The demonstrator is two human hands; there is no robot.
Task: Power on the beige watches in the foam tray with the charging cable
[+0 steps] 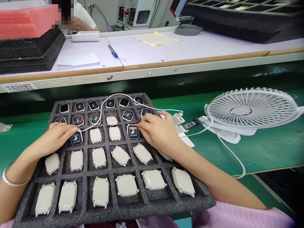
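Note:
A dark grey foam tray (84, 190) with square pockets lies in front of me, full of smartwatch bodies without straps. My left hand (57, 136) pinches a smartwatch (76, 138) with a lit dial at the tray's left; the end of a white cable (102, 107) meets it at the fingertips. My right hand (158, 129) has its fingers closed at the edge of another smartwatch (133, 131), whose screen shows an orange bar. Back rows hold mostly face-up watches, some lit. Nearer rows hold pale watch bodies (101, 192) face down.
Right of the tray are a white plug adapter (178, 119), a small black display device (191, 123) and a white fan (251, 109). A raised shelf behind carries foam stacks (26, 52), a blue pen (112, 51) and papers (78, 59). Another person (86, 19) sits beyond.

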